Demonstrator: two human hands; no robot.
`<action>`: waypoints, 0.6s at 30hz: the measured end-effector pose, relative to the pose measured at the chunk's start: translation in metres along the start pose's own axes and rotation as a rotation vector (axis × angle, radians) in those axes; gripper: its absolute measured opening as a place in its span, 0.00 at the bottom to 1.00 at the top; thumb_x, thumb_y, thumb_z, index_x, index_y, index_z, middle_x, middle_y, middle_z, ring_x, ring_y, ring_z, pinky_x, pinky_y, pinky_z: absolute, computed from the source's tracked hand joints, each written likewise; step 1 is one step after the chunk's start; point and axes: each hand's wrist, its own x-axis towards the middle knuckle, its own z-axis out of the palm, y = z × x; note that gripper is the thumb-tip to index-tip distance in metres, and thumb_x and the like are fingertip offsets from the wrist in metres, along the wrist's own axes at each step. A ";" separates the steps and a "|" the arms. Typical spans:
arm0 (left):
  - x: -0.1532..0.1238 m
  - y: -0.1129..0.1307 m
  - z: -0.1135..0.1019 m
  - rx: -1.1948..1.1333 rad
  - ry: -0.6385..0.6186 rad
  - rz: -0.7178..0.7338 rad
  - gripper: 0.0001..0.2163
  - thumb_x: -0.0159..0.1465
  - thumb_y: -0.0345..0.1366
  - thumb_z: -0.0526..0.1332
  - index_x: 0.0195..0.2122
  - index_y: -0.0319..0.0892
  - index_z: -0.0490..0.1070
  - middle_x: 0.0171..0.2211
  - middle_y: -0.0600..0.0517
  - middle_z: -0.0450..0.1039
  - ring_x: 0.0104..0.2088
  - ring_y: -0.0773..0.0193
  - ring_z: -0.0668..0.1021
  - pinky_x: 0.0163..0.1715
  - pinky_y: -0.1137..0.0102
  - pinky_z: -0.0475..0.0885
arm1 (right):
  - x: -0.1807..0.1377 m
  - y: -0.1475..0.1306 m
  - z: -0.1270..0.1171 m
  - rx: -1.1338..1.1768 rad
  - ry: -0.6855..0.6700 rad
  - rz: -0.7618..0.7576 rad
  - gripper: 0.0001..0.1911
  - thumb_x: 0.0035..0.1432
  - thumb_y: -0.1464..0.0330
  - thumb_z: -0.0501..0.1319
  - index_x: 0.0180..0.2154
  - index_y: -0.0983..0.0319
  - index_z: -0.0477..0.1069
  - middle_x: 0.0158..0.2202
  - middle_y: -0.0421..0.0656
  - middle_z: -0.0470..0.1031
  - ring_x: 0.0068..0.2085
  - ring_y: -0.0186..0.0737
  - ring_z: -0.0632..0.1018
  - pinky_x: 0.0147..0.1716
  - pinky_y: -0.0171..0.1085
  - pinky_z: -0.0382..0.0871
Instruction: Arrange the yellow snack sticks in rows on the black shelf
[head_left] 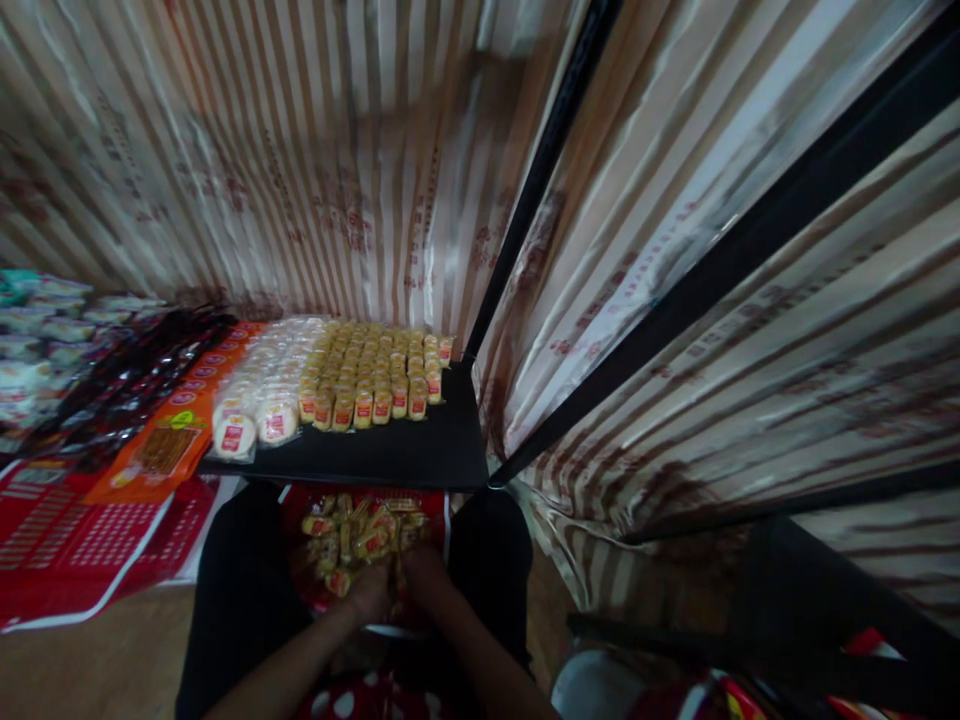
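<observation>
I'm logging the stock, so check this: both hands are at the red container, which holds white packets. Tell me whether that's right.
The colour is wrong: the head view shows the red container holding yellow packets. The left hand and right hand are at it.

Dim, shadowy light leaves the yellow lap packets [375, 538] blurred.

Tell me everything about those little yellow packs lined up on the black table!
The yellow packs sit in close rows near the right end of the black table, with a ragged right edge. They look shiny, as if wrapped in clear plastic, and the front ones show red labels. White round packs sit beside them on the left.
</observation>
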 end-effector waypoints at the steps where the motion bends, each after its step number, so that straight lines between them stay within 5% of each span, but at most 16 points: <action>1: -0.001 0.000 -0.001 0.004 0.011 -0.015 0.23 0.53 0.32 0.58 0.52 0.45 0.64 0.50 0.47 0.70 0.53 0.56 0.69 0.54 0.64 0.62 | -0.002 0.000 -0.005 -0.002 0.011 -0.002 0.12 0.54 0.76 0.54 0.36 0.70 0.75 0.38 0.56 0.77 0.42 0.47 0.78 0.41 0.37 0.69; 7: -0.011 0.008 -0.013 -0.099 0.122 0.005 0.18 0.57 0.34 0.55 0.49 0.38 0.67 0.47 0.43 0.72 0.49 0.57 0.73 0.49 0.67 0.66 | -0.012 0.008 -0.038 0.024 0.099 0.023 0.16 0.61 0.71 0.47 0.39 0.66 0.73 0.40 0.53 0.75 0.43 0.43 0.75 0.42 0.36 0.65; 11: -0.016 0.017 -0.030 -0.208 0.235 0.082 0.16 0.57 0.33 0.55 0.47 0.37 0.69 0.45 0.44 0.73 0.45 0.58 0.74 0.47 0.66 0.67 | -0.013 0.014 -0.063 0.101 0.180 -0.003 0.12 0.59 0.70 0.51 0.37 0.62 0.72 0.38 0.46 0.74 0.41 0.37 0.74 0.42 0.32 0.63; 18: -0.023 0.034 -0.075 -0.386 0.342 0.106 0.16 0.58 0.34 0.55 0.47 0.38 0.69 0.44 0.47 0.74 0.45 0.60 0.74 0.49 0.65 0.67 | -0.016 0.014 -0.095 0.523 0.648 -0.139 0.13 0.57 0.71 0.52 0.42 0.62 0.72 0.42 0.46 0.71 0.42 0.36 0.73 0.45 0.35 0.66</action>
